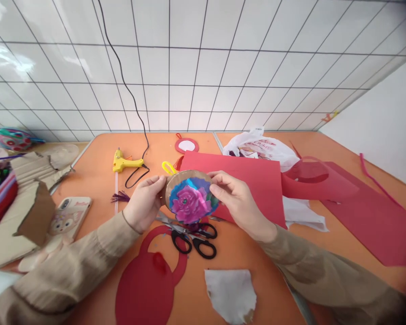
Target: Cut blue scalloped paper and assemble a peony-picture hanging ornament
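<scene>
Red card shape (pixel 144 289), broad and rounded with a looped strip at its upper end, lies flat at the near edge of view on the orange table (pixel 192 298). To its right, 1 ragged piece of pale cloth (pixel 230 293). Just beyond these, scissors (pixel 190 233) with black handles, 3 finger loops visible, partly overlapping the red loop.

Above the scissors: 1 cardboard disc (pixel 192 198), held up, tilted toward the camera; shiny blue face, magenta flower (pixel 186 205) on it. Left hand (pixel 145 201) pinches its left edge between thumb and fingers; right hand (pixel 238 201) pinches the upper right edge likewise.

Left side: phone (pixel 69 214) beside folded cardboard (pixel 37 212). Right of the disc and behind it, large red sheet (pixel 253 180); farther right, another red sheet (pixel 375 221).

Farther back: purple strands (pixel 121 197) near the left hand, yellow loop (pixel 169 168) just behind the disc, yellow glue gun (pixel 126 162) with black cord (pixel 122 74). Beyond: red-rimmed round (pixel 186 145) with white centre, white plastic bag (pixel 264 149). Farthest: white tiled wall (pixel 186 67).
</scene>
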Motion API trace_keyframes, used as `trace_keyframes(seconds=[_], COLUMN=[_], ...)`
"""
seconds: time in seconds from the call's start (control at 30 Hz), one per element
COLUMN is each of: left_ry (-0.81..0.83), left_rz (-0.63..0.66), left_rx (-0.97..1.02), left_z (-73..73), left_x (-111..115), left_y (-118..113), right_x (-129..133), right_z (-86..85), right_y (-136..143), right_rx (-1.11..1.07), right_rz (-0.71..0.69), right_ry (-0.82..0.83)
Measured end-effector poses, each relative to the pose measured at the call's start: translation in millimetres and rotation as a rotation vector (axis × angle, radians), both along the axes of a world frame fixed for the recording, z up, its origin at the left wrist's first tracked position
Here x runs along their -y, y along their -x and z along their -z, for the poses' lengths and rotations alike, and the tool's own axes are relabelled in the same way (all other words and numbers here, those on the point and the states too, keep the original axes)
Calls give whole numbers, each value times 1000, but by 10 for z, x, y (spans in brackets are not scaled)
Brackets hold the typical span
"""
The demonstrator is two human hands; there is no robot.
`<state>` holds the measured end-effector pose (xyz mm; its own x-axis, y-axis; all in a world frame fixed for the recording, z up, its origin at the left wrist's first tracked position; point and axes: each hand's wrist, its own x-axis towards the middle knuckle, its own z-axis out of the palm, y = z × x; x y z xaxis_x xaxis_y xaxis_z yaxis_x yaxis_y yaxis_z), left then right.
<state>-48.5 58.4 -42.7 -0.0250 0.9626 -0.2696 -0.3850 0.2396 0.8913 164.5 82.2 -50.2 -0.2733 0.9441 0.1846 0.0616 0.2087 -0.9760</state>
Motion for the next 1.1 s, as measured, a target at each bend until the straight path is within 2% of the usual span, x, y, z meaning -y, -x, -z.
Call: trace_keyframes(seconds=[0.13, 0.27, 0.37, 0.43, 0.57, 0.6, 0.7, 0.8, 0.87, 0.9, 0.97, 1.0, 1.03, 1.1], left_ry=[-63, -78, -67, -78, -188, -206, -143, -116, -286, -375, -556, -617, -659, -680], left_rz=[-132, -148, -137, -145, -246, -217, 125, 345, 597, 645, 575, 469, 329, -40], left_rx=[-191, -276, -279, -254, -148, -136, -226, -307, -583, -709, -888, -949, -987, -990], left_z=[-12, -14, 5, -6, -119, -151, -191, -118, -36, 1, 44, 44, 33, -11], left_x=[-152, -279, -295, -269, -181, -153, -33, 155, 289, 343, 402, 401, 378, 278], left_y=[164, 310, 306, 269, 226, 217, 133, -64, -202, -253, -295, -284, -256, -167], right_x=[-32, -68, -90, -110, -154, -161, -169, -167, -163, -160, -153, -148, -141, -124], right_z=[-53, -129, -124, -94, -31, -21, -2, 13, 28, 36, 51, 57, 61, 62], right_y=[-51, -72, -46, -24, -3, -3, -7, -11, -10, -7, 2, 9, 16, 33], right_rx=[-118, -209, -234, -238, -200, -188, -170, -156, -134, -121, -94, -80, -66, -40], right_rz=[53, 114, 142, 211, 303, 301, 296, 279, 260, 252, 242, 239, 235, 223], right_ry=[111, 185, 237, 225, 159, 155, 145, 105, 73, 61, 41, 32, 22, 6])
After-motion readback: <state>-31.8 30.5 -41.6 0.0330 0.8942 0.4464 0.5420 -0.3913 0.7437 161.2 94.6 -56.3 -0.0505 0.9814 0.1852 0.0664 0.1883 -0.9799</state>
